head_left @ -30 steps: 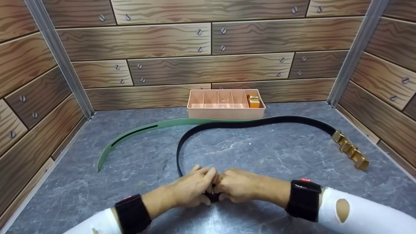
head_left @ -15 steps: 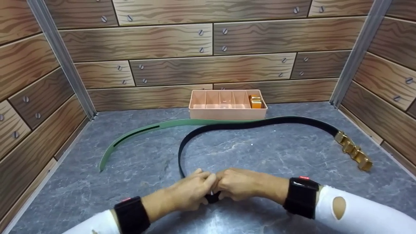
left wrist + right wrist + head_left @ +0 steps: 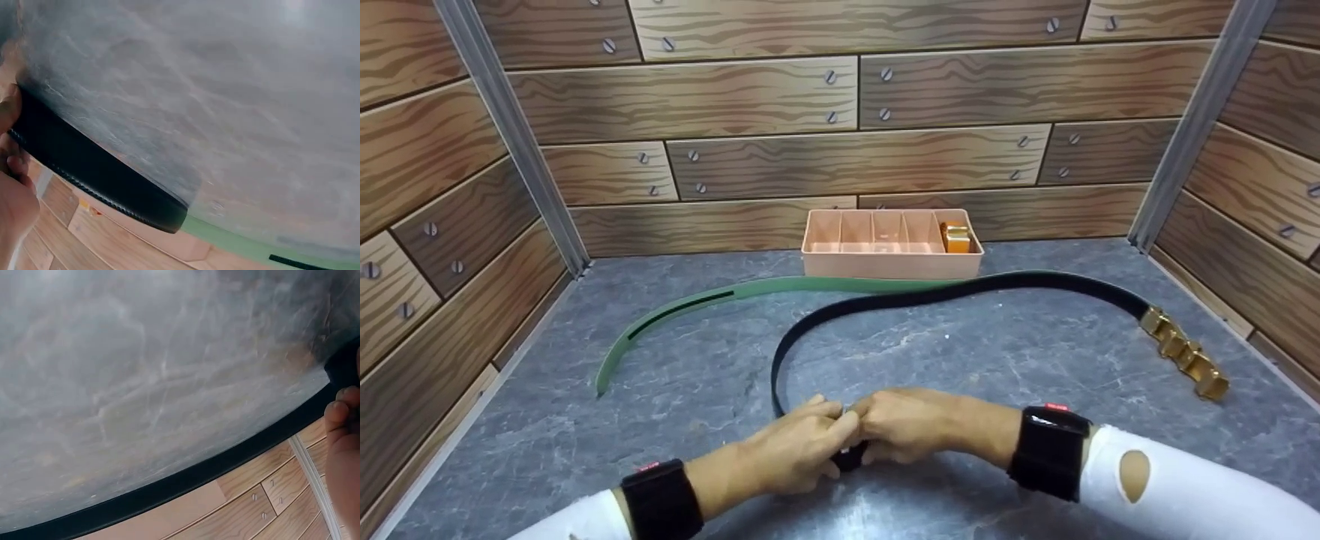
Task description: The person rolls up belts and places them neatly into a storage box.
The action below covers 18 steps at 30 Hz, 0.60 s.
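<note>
In the head view, a long black belt (image 3: 900,298) curves across the table from near the person's hands to the far right. Both hands meet low in the middle of that view. The left hand (image 3: 795,448) grips a folded part of the belt, and the right hand (image 3: 906,424) pinches it from the other side; their fingers hide most of what lies between them. Stitching along one edge of the black belt (image 3: 101,163) shows in the left wrist view. Several gold-coloured buckle-like pieces (image 3: 1185,356) sit at the belt's right end.
A green strap (image 3: 780,285) with a dark line arcs left from beneath the black belt; whether they are joined I cannot tell. Behind stands a pink divided tray (image 3: 892,265) with gold pieces (image 3: 956,238) in its right compartment. Wood-patterned walls (image 3: 765,97) enclose the table.
Both hands keep hold of the belt in nearly the same place, with only small finger shifts. The head view has turned slightly, so the scene sits a little further right.
</note>
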Available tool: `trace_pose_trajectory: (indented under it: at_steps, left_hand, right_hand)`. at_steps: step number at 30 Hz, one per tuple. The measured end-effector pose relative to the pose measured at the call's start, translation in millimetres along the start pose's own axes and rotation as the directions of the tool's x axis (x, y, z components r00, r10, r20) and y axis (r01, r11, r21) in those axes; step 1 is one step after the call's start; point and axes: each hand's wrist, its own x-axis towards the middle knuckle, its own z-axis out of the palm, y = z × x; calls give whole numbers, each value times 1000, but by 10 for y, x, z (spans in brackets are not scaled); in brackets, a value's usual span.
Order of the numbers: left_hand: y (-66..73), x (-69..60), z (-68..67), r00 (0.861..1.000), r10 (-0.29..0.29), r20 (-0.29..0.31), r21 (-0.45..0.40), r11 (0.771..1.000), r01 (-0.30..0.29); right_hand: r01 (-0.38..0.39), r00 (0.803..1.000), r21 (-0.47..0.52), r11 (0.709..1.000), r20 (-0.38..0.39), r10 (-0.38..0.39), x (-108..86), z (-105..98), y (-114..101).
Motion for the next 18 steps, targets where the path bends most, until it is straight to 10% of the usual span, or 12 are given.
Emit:
trace_pose_trajectory:
  at_steps: [12, 18]
  left_hand:
    - [-50, -34, -59, 998, 67, 17, 103, 992, -69]
    - [3, -61, -11, 998, 57, -30, 58, 997, -55]
  right_hand:
    - [81, 996, 57, 995, -47, -78, 14, 34, 133]
    - [16, 996, 323, 946, 81, -45, 215, -112, 371]
